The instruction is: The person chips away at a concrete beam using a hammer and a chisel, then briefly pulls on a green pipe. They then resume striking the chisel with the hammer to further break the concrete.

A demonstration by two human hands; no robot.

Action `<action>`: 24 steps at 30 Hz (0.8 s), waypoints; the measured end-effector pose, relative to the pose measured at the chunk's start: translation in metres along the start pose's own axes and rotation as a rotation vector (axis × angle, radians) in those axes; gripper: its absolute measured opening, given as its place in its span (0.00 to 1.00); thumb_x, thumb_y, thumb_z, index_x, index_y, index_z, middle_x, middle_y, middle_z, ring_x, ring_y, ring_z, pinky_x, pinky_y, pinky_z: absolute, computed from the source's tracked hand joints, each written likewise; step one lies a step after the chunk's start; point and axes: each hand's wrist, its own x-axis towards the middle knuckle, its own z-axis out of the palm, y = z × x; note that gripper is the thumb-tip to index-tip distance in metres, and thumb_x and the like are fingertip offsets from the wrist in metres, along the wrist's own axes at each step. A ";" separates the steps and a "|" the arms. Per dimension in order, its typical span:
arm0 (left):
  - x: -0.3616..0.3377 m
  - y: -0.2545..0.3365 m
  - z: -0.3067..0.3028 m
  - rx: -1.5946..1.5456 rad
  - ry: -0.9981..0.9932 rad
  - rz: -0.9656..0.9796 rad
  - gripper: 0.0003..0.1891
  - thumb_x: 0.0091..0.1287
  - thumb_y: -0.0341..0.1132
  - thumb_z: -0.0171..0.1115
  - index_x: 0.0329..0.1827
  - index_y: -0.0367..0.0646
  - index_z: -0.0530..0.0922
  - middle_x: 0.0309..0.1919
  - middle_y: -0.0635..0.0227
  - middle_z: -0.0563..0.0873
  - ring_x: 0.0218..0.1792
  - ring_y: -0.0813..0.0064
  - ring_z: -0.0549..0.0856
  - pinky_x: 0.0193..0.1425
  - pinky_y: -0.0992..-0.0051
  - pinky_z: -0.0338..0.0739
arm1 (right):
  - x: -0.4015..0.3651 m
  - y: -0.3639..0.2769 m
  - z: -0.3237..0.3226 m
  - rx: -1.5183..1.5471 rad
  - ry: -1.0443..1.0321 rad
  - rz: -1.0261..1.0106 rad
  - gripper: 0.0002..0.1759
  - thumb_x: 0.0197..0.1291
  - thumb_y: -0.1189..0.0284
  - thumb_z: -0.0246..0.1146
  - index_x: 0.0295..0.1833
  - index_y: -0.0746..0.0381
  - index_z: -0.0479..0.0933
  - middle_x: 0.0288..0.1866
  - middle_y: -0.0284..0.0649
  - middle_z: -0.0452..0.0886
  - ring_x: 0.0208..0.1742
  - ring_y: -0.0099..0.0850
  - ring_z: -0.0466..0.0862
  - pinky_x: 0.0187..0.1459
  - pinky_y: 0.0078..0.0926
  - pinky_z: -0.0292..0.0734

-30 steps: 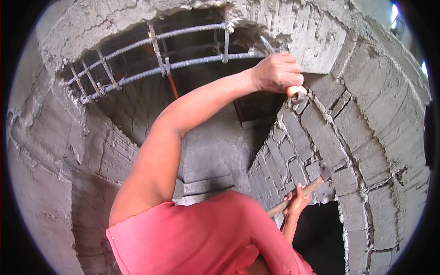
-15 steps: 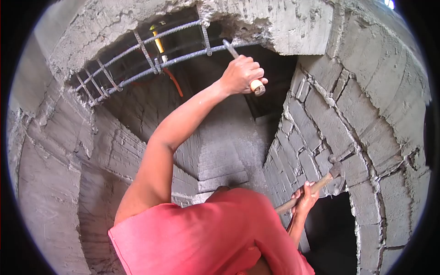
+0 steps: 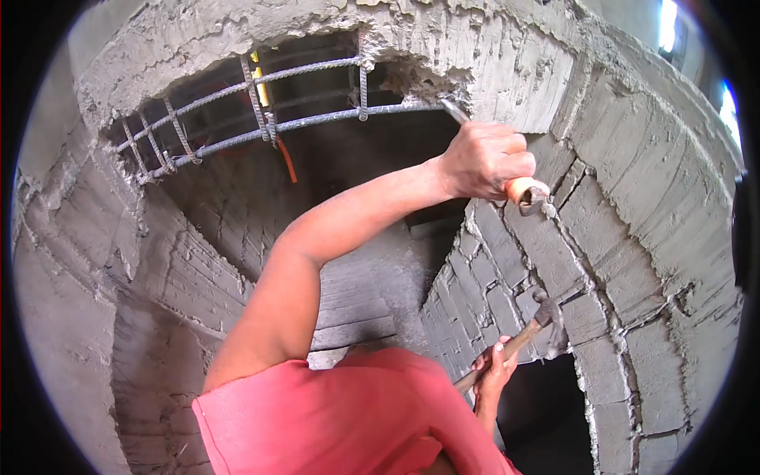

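Note:
My left hand (image 3: 489, 161) is wrapped around a chisel (image 3: 529, 195), whose orange handle with a metal end sticks out beyond my fist. At the other end, its metal tip meets or lies very near the broken lower edge of the concrete (image 3: 518, 79), beside the exposed rebar (image 3: 317, 118). Lower down on the right, my right hand (image 3: 495, 368) grips a hammer (image 3: 518, 342) by its wooden handle. The claw hammer's head points up and right, in front of the grey block wall and apart from the chisel.
Rebar crosses a dark gap in the concrete, with a yellow object (image 3: 261, 85) and an orange strip (image 3: 286, 161) behind it. A curved block wall (image 3: 625, 261) rises on the right beside a dark opening (image 3: 546, 419). Grey steps (image 3: 352, 309) lie below.
My left hand has moved right and down with the chisel, bringing its tip to the broken concrete edge. The hammer and right hand appear lower and further left as the view shifts.

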 end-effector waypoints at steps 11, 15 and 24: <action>0.018 -0.071 -0.008 -0.060 0.133 0.093 0.20 0.55 0.49 0.79 0.25 0.49 0.75 0.20 0.68 0.74 0.21 0.64 0.79 0.23 0.65 0.72 | -0.006 -0.017 0.050 0.060 -0.078 -0.053 0.24 0.77 0.45 0.50 0.50 0.56 0.66 0.23 0.34 0.68 0.16 0.26 0.70 0.19 0.27 0.72; 0.024 -0.070 0.003 -0.018 0.184 -0.068 0.19 0.59 0.49 0.76 0.25 0.48 0.76 0.22 0.66 0.78 0.23 0.61 0.82 0.27 0.64 0.77 | 0.000 -0.063 0.081 0.007 -0.158 -0.219 0.28 0.76 0.42 0.50 0.53 0.60 0.66 0.25 0.36 0.71 0.18 0.26 0.71 0.21 0.26 0.72; 0.038 -0.077 0.016 0.021 0.325 -0.194 0.11 0.54 0.39 0.71 0.24 0.49 0.76 0.20 0.66 0.80 0.22 0.62 0.84 0.26 0.64 0.78 | -0.020 -0.328 0.092 0.563 -0.298 -1.703 0.39 0.51 0.20 0.55 0.34 0.47 0.72 0.21 0.23 0.64 0.22 0.21 0.68 0.31 0.28 0.69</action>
